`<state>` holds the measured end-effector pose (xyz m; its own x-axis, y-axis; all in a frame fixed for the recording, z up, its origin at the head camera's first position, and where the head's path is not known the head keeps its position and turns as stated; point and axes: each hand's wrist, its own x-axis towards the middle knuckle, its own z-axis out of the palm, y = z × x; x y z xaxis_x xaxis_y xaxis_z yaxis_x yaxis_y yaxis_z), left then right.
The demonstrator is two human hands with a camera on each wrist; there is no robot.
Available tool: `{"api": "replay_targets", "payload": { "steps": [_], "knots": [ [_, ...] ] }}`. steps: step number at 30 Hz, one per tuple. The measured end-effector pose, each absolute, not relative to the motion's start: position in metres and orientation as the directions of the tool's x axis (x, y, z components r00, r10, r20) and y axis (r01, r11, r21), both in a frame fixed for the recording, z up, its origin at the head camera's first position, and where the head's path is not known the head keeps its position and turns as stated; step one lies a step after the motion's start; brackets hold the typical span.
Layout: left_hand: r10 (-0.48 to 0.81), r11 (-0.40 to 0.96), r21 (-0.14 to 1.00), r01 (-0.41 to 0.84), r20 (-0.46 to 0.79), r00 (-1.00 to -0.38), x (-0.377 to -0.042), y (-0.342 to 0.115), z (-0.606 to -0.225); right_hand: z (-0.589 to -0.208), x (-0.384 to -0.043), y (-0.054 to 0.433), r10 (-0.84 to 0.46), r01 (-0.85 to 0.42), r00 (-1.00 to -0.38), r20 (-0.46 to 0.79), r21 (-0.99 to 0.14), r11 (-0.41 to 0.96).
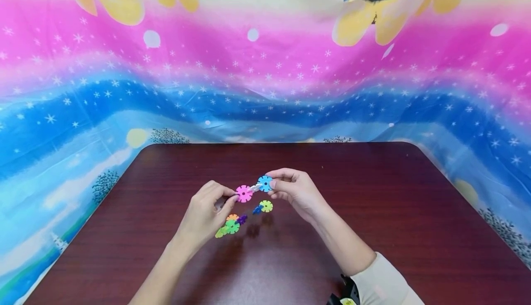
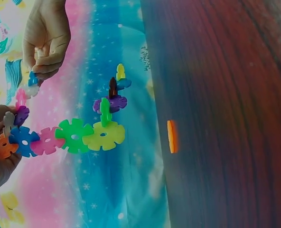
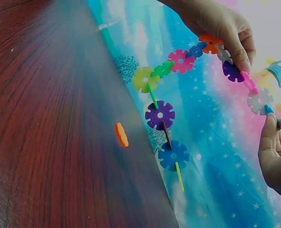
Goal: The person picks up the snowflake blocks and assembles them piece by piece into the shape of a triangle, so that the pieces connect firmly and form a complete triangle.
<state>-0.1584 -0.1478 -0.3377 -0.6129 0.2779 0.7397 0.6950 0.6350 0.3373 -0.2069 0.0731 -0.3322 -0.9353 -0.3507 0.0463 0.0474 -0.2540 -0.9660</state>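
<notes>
A chain of colourful notched plastic discs, snowflake building pieces [image 1: 244, 194], hangs between both hands above the table. My left hand [image 1: 207, 208] grips the chain near its pink and purple discs, thumb and fingers pinching it. At the chain's end, my right hand [image 1: 296, 192] pinches a light blue disc [image 1: 265, 183] joined to a clear white disc [image 3: 260, 101]. From the left hand the rest of the chain dangles in a curve, through a yellow-green disc [image 2: 103, 136] and a purple disc [image 3: 160, 115], to a yellow disc [image 2: 120, 71] at the free end.
A single orange disc [image 2: 172, 137] lies on the dark red-brown wooden table [image 1: 352, 231] below the chain. Behind the table hangs a pink and blue patterned cloth [image 1: 265, 74]. A black device [image 1: 346, 291] sits by the right sleeve [image 1: 383, 282].
</notes>
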Motion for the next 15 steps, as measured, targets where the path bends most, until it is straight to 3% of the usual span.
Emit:
{"api": "replay_targets", "payload": {
  "steps": [15],
  "knots": [
    [0.276,0.697,0.351,0.625,0.673,-0.686,-0.1602,-0.1389,-0.3278,-0.3358,-0.2052,0.0677,-0.384,0.073,-0.923,0.03,-0.965,-0.252]
  ]
}}
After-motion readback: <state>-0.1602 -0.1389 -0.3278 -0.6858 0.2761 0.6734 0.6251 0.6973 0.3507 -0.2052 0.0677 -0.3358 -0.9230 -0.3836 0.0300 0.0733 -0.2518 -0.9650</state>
